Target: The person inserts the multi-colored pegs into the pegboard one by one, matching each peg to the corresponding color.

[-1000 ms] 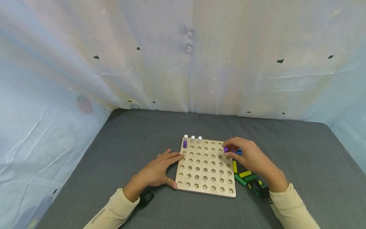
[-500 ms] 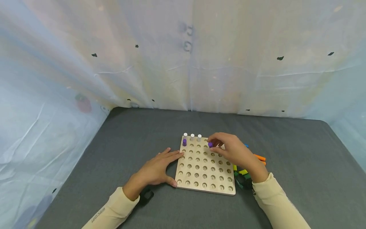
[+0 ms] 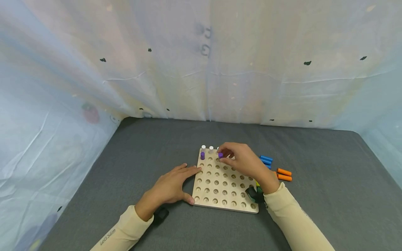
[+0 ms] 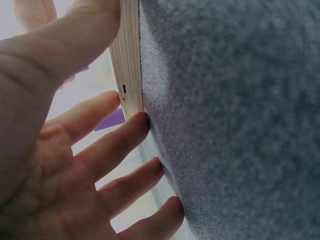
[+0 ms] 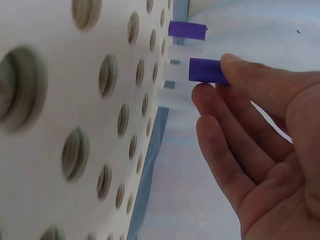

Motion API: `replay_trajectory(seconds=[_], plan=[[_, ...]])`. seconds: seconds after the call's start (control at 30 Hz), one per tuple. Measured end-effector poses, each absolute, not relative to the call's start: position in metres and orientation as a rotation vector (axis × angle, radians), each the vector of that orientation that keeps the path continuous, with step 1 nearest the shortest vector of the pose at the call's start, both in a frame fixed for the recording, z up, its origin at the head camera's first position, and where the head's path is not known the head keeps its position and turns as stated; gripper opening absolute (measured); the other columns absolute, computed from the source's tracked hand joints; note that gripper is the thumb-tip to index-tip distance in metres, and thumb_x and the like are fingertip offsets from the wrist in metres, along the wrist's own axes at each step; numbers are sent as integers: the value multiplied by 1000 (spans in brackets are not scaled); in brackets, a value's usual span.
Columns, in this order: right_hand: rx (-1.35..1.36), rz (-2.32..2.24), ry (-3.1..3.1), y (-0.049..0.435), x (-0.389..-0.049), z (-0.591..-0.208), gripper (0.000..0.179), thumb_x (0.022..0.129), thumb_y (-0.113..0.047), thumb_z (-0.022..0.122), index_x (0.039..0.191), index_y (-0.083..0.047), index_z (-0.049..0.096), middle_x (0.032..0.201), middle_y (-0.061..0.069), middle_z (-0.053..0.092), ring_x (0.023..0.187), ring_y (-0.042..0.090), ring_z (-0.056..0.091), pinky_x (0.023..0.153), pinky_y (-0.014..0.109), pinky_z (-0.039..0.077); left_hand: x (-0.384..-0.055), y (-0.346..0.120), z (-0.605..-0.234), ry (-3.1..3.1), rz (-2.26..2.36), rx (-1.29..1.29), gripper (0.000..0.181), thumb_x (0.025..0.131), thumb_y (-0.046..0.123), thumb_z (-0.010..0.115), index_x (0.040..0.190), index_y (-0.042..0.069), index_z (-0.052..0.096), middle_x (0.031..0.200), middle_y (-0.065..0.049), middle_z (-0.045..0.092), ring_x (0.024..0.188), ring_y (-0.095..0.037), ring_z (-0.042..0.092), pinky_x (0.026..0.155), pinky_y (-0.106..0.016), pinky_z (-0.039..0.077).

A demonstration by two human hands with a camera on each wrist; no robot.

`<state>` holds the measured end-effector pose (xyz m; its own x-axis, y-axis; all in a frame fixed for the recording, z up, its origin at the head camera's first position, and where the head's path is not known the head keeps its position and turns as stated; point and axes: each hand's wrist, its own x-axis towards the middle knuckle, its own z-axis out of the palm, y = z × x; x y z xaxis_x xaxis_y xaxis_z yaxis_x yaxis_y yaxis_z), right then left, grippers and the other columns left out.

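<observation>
A pale wooden board [image 3: 220, 190] with rows of round holes lies on the table. White pegs [image 3: 211, 150] stand along its far edge, and one purple peg [image 3: 202, 156] stands in the second row at the left. My right hand [image 3: 243, 160] pinches another purple peg [image 5: 205, 70] between thumb and fingers, over the far part of the board; in the right wrist view this peg is apart from the board's face. My left hand [image 3: 171, 186] lies at the board's left edge with fingers spread, thumb at the near corner. In the left wrist view its fingertips [image 4: 140, 120] touch the board's side.
Blue pegs [image 3: 266, 159] and orange pegs [image 3: 284, 175] lie loose on the grey table [image 3: 329, 181] right of the board. Yellow and green pegs [image 3: 258, 186] are partly hidden under the right wrist. A pale curtain [image 3: 238, 87] hangs behind the table.
My right hand has moved left over the board with the purple peg, from the right edge towards the left columns. Blue and orange pegs have come into view behind it. The left hand stays put.
</observation>
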<state>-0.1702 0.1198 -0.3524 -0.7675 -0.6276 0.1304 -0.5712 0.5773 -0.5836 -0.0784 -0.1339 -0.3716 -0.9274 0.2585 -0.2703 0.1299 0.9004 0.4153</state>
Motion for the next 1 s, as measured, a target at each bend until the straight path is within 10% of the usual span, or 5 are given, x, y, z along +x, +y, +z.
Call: replay_trajectory(seconds=[1.0], plan=[[-969, -812, 2778, 83, -180, -361, 23, 93, -20, 72, 116, -17, 71, 103, 0, 76, 91, 13, 71, 79, 35, 57, -80, -136, -376, 2748, 608, 284, 104, 59, 45, 91, 150, 42, 41, 158, 5, 42, 152, -26, 28, 100, -74, 37]])
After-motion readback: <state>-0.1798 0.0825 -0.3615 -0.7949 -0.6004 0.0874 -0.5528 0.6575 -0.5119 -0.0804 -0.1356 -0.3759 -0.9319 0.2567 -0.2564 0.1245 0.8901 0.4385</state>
